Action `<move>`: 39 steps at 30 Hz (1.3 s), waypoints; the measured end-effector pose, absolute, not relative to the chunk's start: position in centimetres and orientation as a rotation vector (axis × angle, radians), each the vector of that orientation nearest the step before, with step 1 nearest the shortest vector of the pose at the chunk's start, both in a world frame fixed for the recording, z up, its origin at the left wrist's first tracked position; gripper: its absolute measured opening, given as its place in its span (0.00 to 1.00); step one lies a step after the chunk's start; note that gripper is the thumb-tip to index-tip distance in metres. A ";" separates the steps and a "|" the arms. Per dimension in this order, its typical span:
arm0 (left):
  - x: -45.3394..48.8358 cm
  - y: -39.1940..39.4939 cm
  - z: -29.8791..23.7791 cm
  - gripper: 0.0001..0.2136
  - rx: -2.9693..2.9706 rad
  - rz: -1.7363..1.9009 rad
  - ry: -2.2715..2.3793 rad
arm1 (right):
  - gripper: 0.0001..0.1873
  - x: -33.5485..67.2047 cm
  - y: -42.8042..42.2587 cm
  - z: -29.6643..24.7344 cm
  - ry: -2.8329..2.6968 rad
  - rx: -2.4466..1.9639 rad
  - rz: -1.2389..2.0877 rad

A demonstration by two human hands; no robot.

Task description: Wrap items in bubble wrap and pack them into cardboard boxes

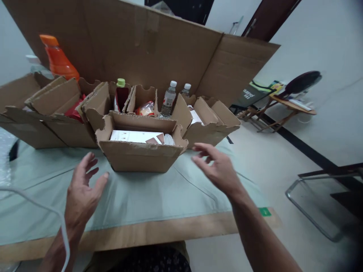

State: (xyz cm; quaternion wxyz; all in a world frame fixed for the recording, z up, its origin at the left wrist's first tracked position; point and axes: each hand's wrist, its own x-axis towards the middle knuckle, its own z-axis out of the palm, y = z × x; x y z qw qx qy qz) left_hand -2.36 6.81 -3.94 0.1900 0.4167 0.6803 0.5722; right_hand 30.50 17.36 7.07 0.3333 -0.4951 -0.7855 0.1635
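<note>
A small cardboard box [138, 156] stands at the front of the table, open at the top. Inside it lie a white carton [129, 136] with brown patches at one end and a clear plastic item [169, 139] I cannot name. My left hand [83, 189] hovers to the box's left, fingers apart and holding nothing. On the other side, my right hand [215, 164] is held in the air with its fingers parted, also without anything in it. Neither hand touches the box.
Behind stand more cardboard boxes [51, 130], an orange bottle [61, 60], a green-capped bottle [121, 92] and clear water bottles [169, 100]. A tall cardboard panel [176, 49] closes off the back. A white cable [42, 206] crosses near my left wrist. Pale green cloth [136, 200] covers the table.
</note>
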 end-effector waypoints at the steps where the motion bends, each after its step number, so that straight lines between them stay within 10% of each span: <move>1: -2.5 8.0 -3.5 0.38 1.180 1.639 1.844 | 0.22 29.9 17.7 5.7 -2.093 -1.275 0.519; 17: 0.1 -1.6 -2.2 0.28 0.890 1.710 1.880 | 0.40 24.3 10.3 1.5 -2.135 -0.994 0.699; 26: 5.4 3.5 -2.1 0.26 1.243 1.535 1.565 | 0.22 30.8 8.0 2.3 -1.889 -1.292 0.367; 39: 6.9 6.0 -6.1 0.32 1.195 1.524 1.701 | 0.72 39.0 14.3 -2.9 -1.890 -1.056 1.077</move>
